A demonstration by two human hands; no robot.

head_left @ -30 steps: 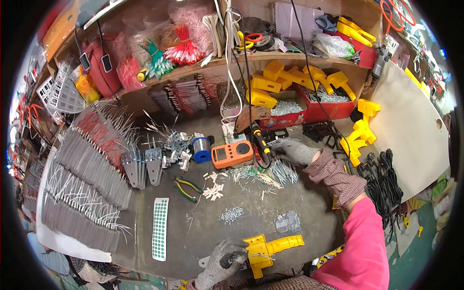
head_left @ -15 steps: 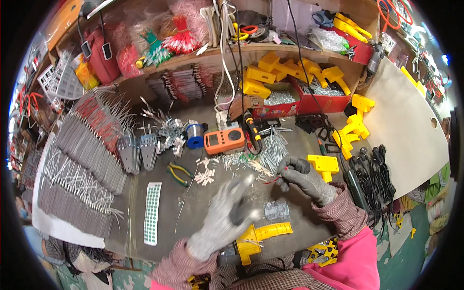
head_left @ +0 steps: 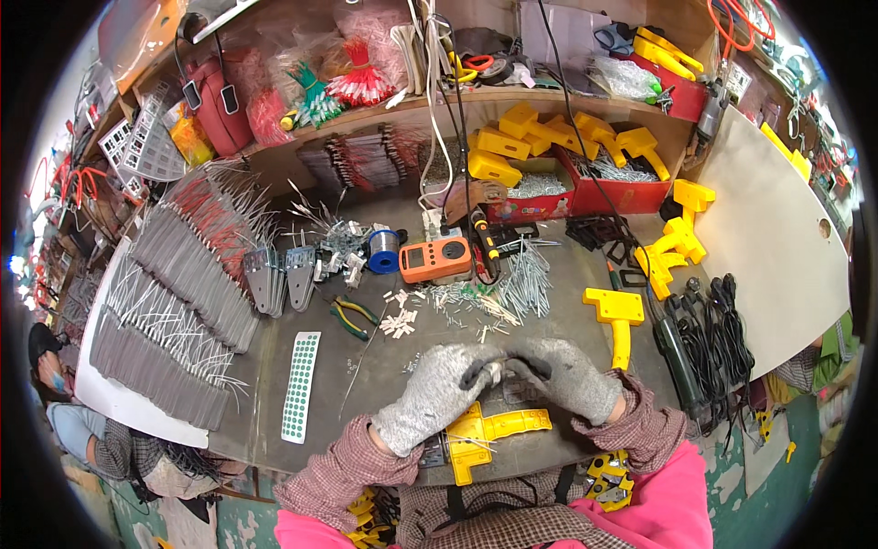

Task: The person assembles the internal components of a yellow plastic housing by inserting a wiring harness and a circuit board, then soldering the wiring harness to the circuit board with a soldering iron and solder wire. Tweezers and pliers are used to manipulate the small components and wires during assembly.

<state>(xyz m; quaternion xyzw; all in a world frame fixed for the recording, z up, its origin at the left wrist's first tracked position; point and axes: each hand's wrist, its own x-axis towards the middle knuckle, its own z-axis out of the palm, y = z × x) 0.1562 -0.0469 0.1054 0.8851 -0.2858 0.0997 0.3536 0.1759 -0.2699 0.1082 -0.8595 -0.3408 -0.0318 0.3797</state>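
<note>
My left hand (head_left: pixel 441 389) and my right hand (head_left: pixel 574 377), both in grey gloves, meet above the front middle of the bench. Their fingertips are closed together around something small; a pale bit shows between them, and its kind is hidden. Just below lies a yellow plastic housing (head_left: pixel 468 441) shaped like a pistol grip, with thin pale sticks across it. Partly covered by my right hand is a small clear part (head_left: pixel 521 392) on the bench top. Another yellow housing (head_left: pixel 615 306) rests beyond my right hand.
Green-handled pliers (head_left: pixel 355 317), an orange meter (head_left: pixel 434 260), a solder spool (head_left: pixel 383 251) and loose screws (head_left: pixel 526 279) lie farther back. Bundled grey strips (head_left: pixel 160 366) fill the left. Black cables (head_left: pixel 722 343) lie at right. Red boxes (head_left: pixel 622 198) stand behind. A green-dotted sheet (head_left: pixel 300 388) lies left.
My right hand, which held a thin red piece, has come down and left. My left hand has closed and met it. The view has shifted slightly.
</note>
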